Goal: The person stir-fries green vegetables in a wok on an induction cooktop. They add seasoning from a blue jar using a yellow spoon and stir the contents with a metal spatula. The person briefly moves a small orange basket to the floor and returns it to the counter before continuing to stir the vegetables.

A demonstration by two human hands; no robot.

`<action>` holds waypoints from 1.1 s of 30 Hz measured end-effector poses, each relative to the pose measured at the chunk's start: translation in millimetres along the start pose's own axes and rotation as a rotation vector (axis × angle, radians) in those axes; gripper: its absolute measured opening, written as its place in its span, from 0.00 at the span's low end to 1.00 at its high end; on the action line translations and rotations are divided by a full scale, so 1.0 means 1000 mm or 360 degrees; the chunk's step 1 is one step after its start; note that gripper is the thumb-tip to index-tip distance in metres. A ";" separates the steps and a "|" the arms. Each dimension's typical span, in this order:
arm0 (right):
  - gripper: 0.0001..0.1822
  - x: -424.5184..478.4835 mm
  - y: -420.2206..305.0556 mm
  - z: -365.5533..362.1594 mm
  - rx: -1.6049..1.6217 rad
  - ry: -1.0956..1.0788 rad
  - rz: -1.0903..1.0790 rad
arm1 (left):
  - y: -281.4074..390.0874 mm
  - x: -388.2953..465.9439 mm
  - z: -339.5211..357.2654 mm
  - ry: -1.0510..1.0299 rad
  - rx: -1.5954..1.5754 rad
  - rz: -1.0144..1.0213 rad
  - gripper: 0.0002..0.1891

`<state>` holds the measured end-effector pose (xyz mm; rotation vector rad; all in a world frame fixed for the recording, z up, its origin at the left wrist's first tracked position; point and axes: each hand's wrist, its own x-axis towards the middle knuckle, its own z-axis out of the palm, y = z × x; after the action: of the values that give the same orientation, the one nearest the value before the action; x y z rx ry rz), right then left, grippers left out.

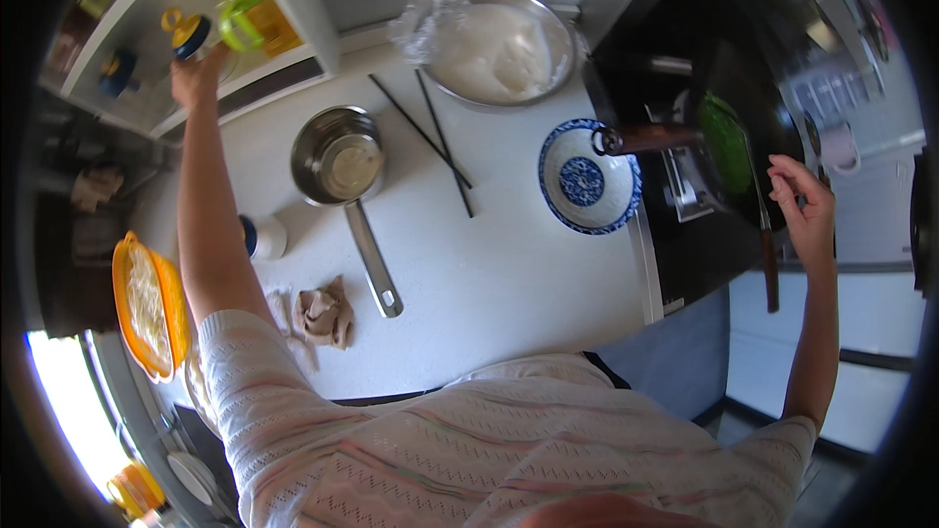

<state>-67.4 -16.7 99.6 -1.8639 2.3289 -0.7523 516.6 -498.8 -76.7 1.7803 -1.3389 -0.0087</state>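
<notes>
My left hand (194, 79) reaches up to the shelf at the upper left. Its fingers close around a clear seasoning jar (189, 35) with a blue and yellow lid; the hand partly covers the jar. My right hand (805, 209) hovers over the near right side of a dark wok (779, 139), fingers loosely curled and apart from the thumb, with nothing visible in them. Chopped greens (722, 143) lie in the wok. A long-handled turner (769, 264) rests in it, its wooden handle just left of my right hand.
On the white counter stand a steel saucepan (308, 154), crossed black chopsticks (433, 132), a blue-and-white bowl (625, 194) under the wok handle (653, 139), and a steel basin (563, 51) of white contents. A brown cloth (324, 312) and an orange basket (176, 315) lie left. A green-handled container (246, 4) is shelved.
</notes>
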 end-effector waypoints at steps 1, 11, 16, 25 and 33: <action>0.13 -0.010 0.013 -0.009 -0.0078 0.0036 0.0061 | -0.023 0.017 0.021 -0.0049 0.0233 -0.0110 0.41; 0.22 -0.083 0.151 -0.048 -0.0482 -0.0060 0.0418 | -0.101 0.080 0.016 -0.0302 0.0540 0.0145 0.46; 0.40 -0.104 0.158 -0.032 -0.0920 -0.0206 0.0021 | -0.060 0.020 -0.039 -0.0226 -0.0129 0.0004 0.36; 0.16 -0.077 0.156 -0.021 -0.0488 -0.0164 -0.0721 | 0.125 -0.218 -0.133 -0.0670 -0.1133 0.0229 0.22; 0.16 0.008 0.218 -0.105 0.0242 0.0271 -0.0580 | 0.255 -0.434 -0.091 -0.1057 -0.1385 -0.0011 0.22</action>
<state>-301.7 42.9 104.7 -2.2603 1.9675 -1.1308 182.4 -111.8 -63.7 1.0396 -1.4397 -1.0966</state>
